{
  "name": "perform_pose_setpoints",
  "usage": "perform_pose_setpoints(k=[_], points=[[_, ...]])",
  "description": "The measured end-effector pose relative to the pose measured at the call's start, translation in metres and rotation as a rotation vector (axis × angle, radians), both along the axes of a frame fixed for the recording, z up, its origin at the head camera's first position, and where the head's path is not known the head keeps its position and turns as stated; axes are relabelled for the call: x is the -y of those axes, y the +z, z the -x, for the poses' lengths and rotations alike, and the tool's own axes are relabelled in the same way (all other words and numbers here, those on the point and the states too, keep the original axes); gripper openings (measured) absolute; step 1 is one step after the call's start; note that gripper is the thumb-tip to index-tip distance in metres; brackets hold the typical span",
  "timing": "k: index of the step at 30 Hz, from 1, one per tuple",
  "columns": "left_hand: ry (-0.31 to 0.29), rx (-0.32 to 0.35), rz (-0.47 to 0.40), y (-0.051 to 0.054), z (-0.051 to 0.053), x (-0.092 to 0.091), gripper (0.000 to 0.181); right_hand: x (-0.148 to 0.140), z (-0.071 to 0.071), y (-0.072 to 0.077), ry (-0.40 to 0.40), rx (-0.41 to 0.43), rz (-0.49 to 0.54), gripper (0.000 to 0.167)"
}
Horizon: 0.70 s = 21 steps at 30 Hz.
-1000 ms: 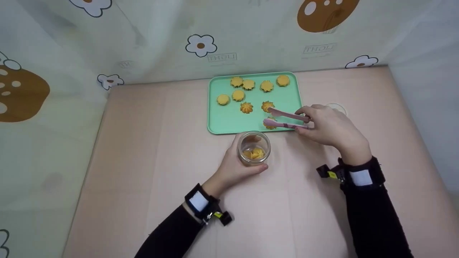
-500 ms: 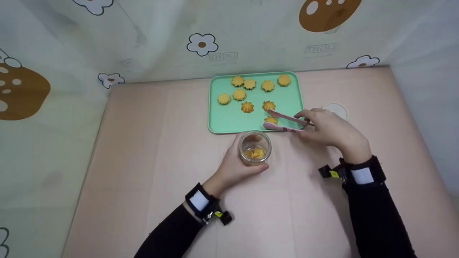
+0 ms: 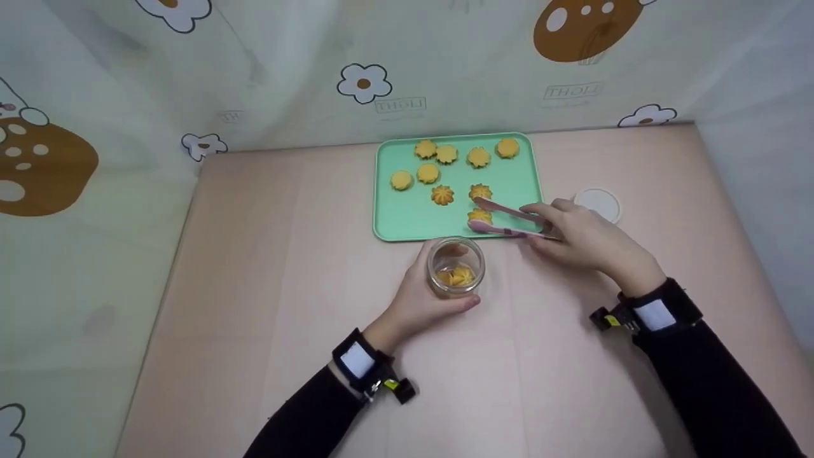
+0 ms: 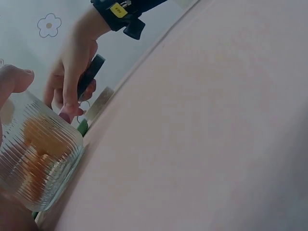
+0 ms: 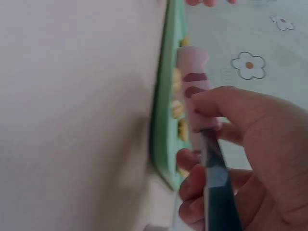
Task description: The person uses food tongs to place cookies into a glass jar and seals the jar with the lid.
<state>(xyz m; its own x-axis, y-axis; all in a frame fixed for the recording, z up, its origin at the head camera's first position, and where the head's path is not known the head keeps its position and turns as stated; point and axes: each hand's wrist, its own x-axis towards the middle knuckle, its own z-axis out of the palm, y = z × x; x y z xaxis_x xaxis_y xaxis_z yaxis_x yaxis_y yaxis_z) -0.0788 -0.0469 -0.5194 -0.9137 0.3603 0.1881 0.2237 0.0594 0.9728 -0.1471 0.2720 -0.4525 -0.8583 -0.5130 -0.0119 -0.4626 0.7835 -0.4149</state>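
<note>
In the head view my left hand (image 3: pixel 420 296) grips a clear glass jar (image 3: pixel 456 266) just in front of the tray. A few yellow cookies (image 3: pixel 463 275) lie at its bottom; the left wrist view shows the ribbed jar wall (image 4: pixel 53 159). With my right hand (image 3: pixel 582 238) I hold pink-tipped tongs (image 3: pixel 509 230), whose dark metal handle (image 5: pixel 219 187) shows in the right wrist view. The tong arms are spread apart, on either side of a cookie (image 3: pixel 480 216) near the tray's front edge. Whether they touch it I cannot tell.
Several more cookies (image 3: pixel 442 194) lie spread over the green tray (image 3: pixel 407 222). A round white lid (image 3: pixel 598 205) rests on the table right of the tray, partly behind my right hand. A patterned curtain (image 3: pixel 286 83) hangs along the table's back edge.
The tongs have shifted slightly toward the front, and their tips now stand wider around the front cookie. My right forearm has swung outward to the right. The left hand and jar look still.
</note>
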Motion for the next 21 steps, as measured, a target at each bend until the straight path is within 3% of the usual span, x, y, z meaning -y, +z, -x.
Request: perform_pose_setpoints(k=[9,16,21], points=[[0.008,-0.018,0.018,-0.004,-0.001,0.000,0.089,-0.006,-0.002,-0.023,0.000,-0.211,0.049,0.046],[0.006,-0.025,0.016,-0.004,-0.001,0.000,0.089,-0.005,-0.003,-0.029,0.020,-0.310,0.048,0.042],[0.004,-0.032,0.016,-0.004,-0.001,-0.001,0.088,-0.006,-0.005,-0.029,0.022,-0.331,0.036,0.043]])
